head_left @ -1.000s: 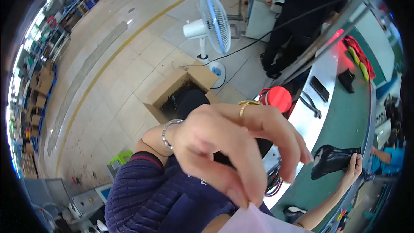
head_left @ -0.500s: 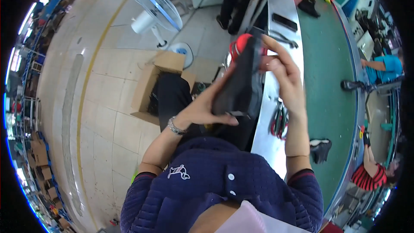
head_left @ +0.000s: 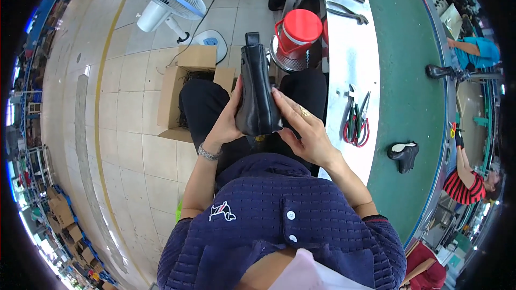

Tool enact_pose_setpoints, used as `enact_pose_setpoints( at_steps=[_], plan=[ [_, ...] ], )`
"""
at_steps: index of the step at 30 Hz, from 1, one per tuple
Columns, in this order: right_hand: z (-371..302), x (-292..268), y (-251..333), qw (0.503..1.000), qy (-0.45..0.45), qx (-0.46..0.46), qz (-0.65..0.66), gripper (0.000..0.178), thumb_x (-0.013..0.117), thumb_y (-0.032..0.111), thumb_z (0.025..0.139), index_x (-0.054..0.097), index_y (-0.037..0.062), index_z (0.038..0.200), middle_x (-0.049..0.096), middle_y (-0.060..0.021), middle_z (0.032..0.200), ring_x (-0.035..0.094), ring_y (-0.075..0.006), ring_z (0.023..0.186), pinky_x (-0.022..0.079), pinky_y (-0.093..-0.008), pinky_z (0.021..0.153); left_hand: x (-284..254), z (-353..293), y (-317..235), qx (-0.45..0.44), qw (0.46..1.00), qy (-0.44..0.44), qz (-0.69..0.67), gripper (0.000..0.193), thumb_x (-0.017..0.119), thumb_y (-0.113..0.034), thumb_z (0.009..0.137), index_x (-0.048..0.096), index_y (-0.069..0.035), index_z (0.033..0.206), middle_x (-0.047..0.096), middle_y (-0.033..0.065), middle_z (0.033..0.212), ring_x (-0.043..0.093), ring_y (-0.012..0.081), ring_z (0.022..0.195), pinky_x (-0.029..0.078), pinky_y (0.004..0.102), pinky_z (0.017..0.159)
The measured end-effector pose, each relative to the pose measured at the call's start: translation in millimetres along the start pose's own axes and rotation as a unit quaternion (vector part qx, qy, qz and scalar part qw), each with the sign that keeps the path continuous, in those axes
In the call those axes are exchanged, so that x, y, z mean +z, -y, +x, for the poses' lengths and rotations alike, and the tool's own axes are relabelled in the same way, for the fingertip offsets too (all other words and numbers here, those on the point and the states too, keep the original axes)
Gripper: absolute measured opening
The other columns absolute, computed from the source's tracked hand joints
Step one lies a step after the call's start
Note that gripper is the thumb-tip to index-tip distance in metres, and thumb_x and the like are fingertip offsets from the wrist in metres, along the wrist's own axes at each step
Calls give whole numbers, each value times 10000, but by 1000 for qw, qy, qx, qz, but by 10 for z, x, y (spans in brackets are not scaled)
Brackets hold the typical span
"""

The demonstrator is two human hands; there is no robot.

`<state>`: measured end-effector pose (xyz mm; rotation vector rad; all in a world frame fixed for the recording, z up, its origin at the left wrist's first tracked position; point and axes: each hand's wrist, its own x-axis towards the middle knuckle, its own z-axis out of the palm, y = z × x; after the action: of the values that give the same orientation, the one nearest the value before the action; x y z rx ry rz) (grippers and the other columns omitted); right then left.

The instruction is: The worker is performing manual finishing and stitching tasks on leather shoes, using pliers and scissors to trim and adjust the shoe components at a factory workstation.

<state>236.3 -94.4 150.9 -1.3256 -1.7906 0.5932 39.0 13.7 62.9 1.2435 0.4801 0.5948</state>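
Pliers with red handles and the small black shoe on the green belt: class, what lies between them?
Head view: nothing lies between the pliers and the small black shoe, only bare steel bench edge and green belt.

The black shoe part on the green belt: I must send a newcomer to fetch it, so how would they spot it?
Follow the long green belt beside the steel bench strip. Just past the red-handled pliers lies the black shoe part, alone on the green, with a pale lining showing on top.

Both hands (head_left: 303, 131) grip a black boot (head_left: 256, 96).
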Motion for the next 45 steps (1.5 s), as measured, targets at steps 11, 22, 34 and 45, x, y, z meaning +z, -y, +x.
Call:
enact_pose_setpoints(
  at_steps=[11,22,34,45],
  plan=[
    [-1056,-345,-1407,843,-121,357,-384,574,693,254,832,497,-3,1308,550,-262,1203,534,-416,1100,436,-445,942,-667,-637,245,-113,982,-143,-47,844,811,-46,684,368,-17,1401,583,90,1230,581,203,1096,469,362,965],
    [-1181,-753,-1563,799,-164,579,-21,541,728,266,743,589,-51,1160,645,-178,938,639,-271,865,476,-361,736,-479,-435,-21,-308,919,-189,-160,633,624,-441,905,437,-47,1364,579,56,1209,561,135,1067,455,285,913],
    [382,-99,-176,768,118,456,434,713,529,63,926,128,80,1516,648,-214,1102,669,-216,938,548,-244,700,-156,-75,137,-200,959,-176,94,754,528,-423,952,197,-28,1502,398,137,1436,407,198,1283,285,297,1081],
    [1014,19,-172,733,220,552,331,663,483,140,993,89,131,1527,646,-165,1082,652,-216,970,532,-316,828,-176,411,178,-52,962,-261,68,419,527,-239,947,513,-19,1303,596,198,1216,578,244,1093,415,302,948]
  ],
)
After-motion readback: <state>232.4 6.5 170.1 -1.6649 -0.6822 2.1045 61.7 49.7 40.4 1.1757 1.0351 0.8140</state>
